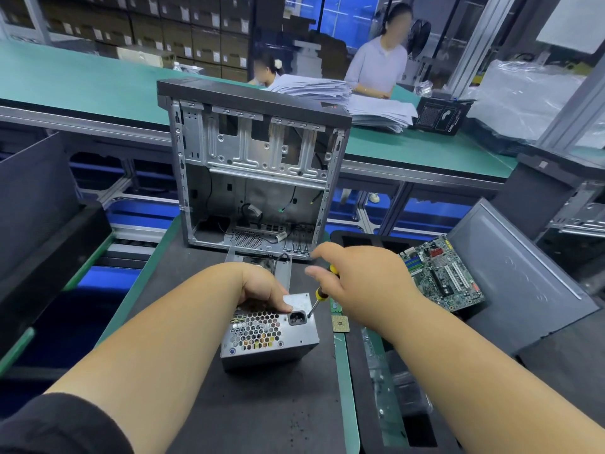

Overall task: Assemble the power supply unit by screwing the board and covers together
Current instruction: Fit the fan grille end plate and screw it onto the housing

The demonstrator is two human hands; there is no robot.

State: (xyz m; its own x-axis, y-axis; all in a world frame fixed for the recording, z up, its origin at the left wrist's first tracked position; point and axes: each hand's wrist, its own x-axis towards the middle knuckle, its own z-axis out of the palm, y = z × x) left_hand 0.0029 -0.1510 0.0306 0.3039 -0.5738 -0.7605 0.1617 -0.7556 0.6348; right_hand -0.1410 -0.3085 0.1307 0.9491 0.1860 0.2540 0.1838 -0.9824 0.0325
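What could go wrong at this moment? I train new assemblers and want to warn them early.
The screwdriver meets the power supply unit at a slant near the power socket; it might slip off and scratch the cover. The left hand steadies only the unit's top edge, so the unit could shift under pressure from the right hand. A loose processor chip lies right beside the unit and could get knocked.

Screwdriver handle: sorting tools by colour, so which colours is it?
Yellow and black screwdriver handle, seen in the head view.
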